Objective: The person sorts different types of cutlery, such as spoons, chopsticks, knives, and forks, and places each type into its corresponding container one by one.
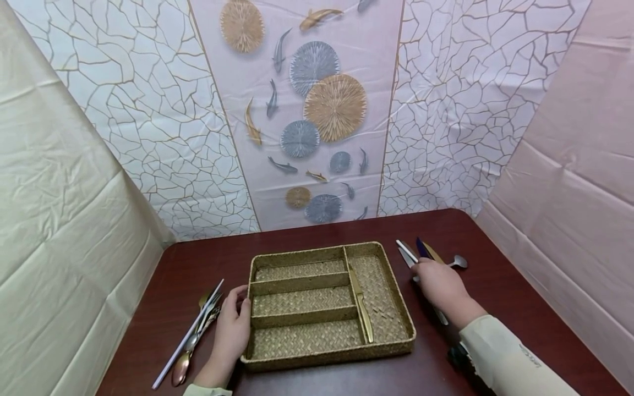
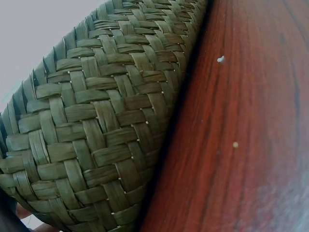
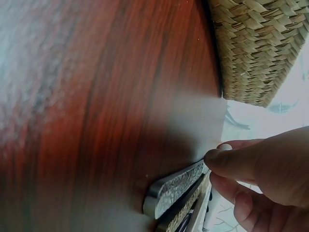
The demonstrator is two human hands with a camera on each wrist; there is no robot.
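Observation:
A woven tray point(image 1: 302, 284) with several compartments stands mid-table. My left hand point(image 1: 233, 327) rests against its left outer wall; the left wrist view shows that woven wall point(image 2: 106, 116) close up. In the tray's long right compartment lies a gold knife point(image 1: 364, 311) along the divider. Right of the tray, my right hand point(image 1: 443, 289) pinches a white chopstick point(image 1: 406, 250) between thumb and index finger, over a pile of cutlery. The right wrist view shows a patterned silver handle point(image 3: 174, 191) beside the thumb tip. The hand covers part of the pile.
Left of the tray lies a pile with a pale chopstick point(image 1: 185, 338), a copper-coloured spoon point(image 1: 181, 367) and forks point(image 1: 212, 308). In the right pile are a dark blue blade point(image 1: 422, 247) and a silver spoon point(image 1: 459, 262). Patterned cloth point(image 1: 317, 110) hangs behind the table.

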